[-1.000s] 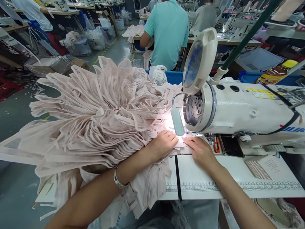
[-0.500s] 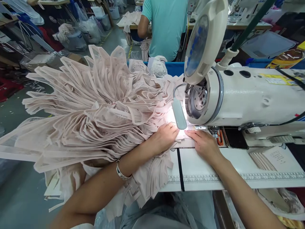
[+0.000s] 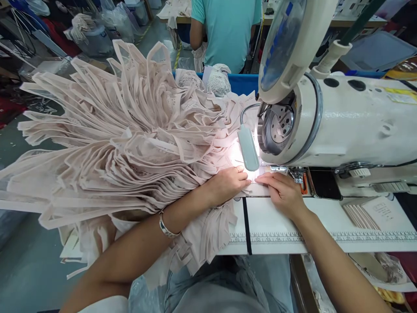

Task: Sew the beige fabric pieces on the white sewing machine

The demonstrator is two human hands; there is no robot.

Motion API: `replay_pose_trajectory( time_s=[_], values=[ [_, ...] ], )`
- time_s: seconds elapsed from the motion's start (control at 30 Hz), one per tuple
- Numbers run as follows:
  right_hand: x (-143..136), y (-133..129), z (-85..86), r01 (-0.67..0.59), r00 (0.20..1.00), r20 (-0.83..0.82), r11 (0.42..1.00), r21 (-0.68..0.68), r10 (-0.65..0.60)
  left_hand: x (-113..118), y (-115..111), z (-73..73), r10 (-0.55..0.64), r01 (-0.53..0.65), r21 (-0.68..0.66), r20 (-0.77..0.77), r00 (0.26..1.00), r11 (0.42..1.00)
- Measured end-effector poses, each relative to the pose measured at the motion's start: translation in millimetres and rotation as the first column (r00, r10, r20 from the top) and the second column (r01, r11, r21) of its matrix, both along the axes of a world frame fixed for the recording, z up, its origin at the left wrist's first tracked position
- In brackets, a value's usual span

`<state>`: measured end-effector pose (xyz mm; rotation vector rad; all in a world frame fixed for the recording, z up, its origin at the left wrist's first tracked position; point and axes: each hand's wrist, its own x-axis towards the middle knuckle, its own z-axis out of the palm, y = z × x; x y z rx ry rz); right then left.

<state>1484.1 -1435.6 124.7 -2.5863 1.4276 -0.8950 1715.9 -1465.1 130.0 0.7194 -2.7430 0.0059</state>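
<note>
A large fanned pile of pale pink garment pieces (image 3: pixel 130 143) covers the left of the table and reaches the sewing machine (image 3: pixel 352 121). My left hand (image 3: pixel 228 184) has its fingers curled together on pink fabric just below the small lit lamp (image 3: pixel 248 148). To the right of it, my right hand (image 3: pixel 285 191) presses its fingers close together on the fabric edge beside the needle area. The needle itself is hidden behind the lamp and the glare.
A white table edge with a ruler strip (image 3: pixel 276 238) runs in front. Folded cards (image 3: pixel 374 213) and a dark phone-like object (image 3: pixel 324 183) lie on the right. A magnifier (image 3: pixel 283 48) stands above the machine. A person in a turquoise shirt (image 3: pixel 224 34) sits ahead.
The view has shifted slightly, so the machine appears farther right and higher. My left fingers are more curled, and my right fingers have drawn closer together at the fabric.
</note>
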Motion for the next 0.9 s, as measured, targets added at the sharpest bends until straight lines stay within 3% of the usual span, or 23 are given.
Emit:
replay_pose_trajectory(
  time_s=[0.27,0.43,0.67,0.9],
  values=[
    [1.1,-0.6,-2.2,-0.023,0.999,0.038,1.0,-0.013,0.024,-3.2,4.9,-1.4,0.064,-0.063,-0.073,0.007,0.998,0.995],
    [1.0,0.0,-0.4,-0.069,0.997,0.032,0.998,-0.005,0.069,-1.8,5.3,-1.3,0.039,-0.038,-0.056,0.02,0.999,0.998],
    [-1.2,-0.4,6.3,-0.211,0.976,-0.056,0.976,-0.05,0.208,3.5,7.0,5.5,0.081,-0.079,0.028,-0.107,0.991,0.996],
    [-4.4,1.6,0.0,-0.12,0.978,-0.175,0.992,-0.034,0.113,3.2,6.3,6.9,0.087,-0.083,0.054,-0.067,0.994,0.995]
  ],
)
